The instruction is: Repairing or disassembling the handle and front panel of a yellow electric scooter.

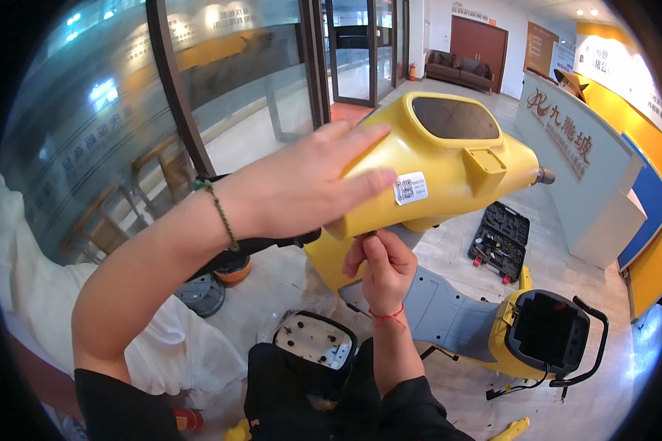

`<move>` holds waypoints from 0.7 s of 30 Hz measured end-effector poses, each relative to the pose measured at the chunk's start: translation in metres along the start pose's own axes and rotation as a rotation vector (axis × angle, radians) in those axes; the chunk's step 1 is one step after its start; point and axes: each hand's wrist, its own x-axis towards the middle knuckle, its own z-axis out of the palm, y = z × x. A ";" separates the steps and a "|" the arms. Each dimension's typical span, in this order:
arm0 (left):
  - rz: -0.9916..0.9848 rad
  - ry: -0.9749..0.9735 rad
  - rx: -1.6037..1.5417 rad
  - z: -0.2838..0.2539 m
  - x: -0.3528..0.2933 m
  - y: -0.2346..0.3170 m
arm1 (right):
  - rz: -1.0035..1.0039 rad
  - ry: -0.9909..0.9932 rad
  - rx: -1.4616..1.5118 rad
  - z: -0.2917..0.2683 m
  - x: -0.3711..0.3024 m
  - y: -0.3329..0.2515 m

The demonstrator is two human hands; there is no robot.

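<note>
A yellow electric scooter's handlebar cover (441, 169) fills the middle of the head view, with a dark display (456, 117) on top and a white printed label (410, 188) on its near side. My left hand (309, 176) lies on the cover's left end, thumb and fingers stretched out and apart. Below the cover's lower edge, my right hand (382, 268) has thumb and fingers pinched together. A tiny dark piece shows at its fingertips; what it is cannot be made out. Behind that hand runs the scooter's grey footboard (452, 305).
A black tool case (500, 239) lies opened on the floor at right. The scooter's rear end has an uncovered dark seat compartment (552, 331). A light panel with a dark rim (315, 339) lies by my legs. White sheeting (162, 338) drapes at left, near glass walls.
</note>
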 end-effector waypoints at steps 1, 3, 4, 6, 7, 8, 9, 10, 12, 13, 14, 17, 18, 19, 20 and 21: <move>0.023 0.019 -0.041 0.000 -0.003 -0.013 | 0.017 0.001 -0.002 0.005 -0.001 0.006; 0.067 0.031 -0.065 -0.001 -0.002 -0.008 | 0.164 0.077 0.374 0.016 -0.007 0.005; 0.039 0.014 -0.072 -0.001 -0.003 -0.004 | 0.179 0.086 0.394 0.019 -0.009 0.002; 0.008 0.000 -0.061 -0.003 -0.002 0.002 | 0.205 0.111 0.530 0.026 -0.008 -0.002; 0.025 0.005 -0.069 -0.002 -0.002 0.004 | 0.240 0.138 0.658 0.028 -0.009 -0.003; 0.039 0.011 -0.073 -0.002 -0.002 0.005 | 0.240 0.133 0.669 0.028 -0.009 -0.002; 0.032 0.010 -0.065 -0.003 -0.002 0.006 | 0.238 0.120 0.732 0.028 -0.009 0.000; 0.023 0.003 -0.083 -0.003 -0.002 0.009 | 0.239 0.108 0.794 0.027 -0.010 0.001; 0.008 -0.004 -0.109 -0.001 -0.001 0.009 | 0.227 0.022 0.925 0.026 -0.006 0.006; 0.006 0.004 -0.100 0.000 -0.001 0.008 | 0.212 -0.062 1.050 0.025 -0.005 0.008; 0.002 0.015 -0.089 0.000 -0.001 0.006 | 0.281 -0.066 1.149 0.025 -0.005 0.011; 0.076 0.078 -0.030 0.003 0.000 -0.002 | 0.328 -0.157 1.301 0.026 -0.001 0.015; 0.103 0.104 0.001 0.003 -0.002 -0.001 | 0.355 -0.107 1.207 0.027 -0.003 0.013; 0.117 0.117 0.033 0.003 -0.002 -0.003 | 0.337 -0.102 1.108 0.027 -0.001 0.011; 0.194 0.156 0.108 0.005 0.001 -0.005 | 0.336 -0.068 1.045 0.024 -0.002 0.008; 0.263 0.196 0.180 0.007 0.005 -0.007 | 0.328 -0.049 0.996 0.023 0.000 0.003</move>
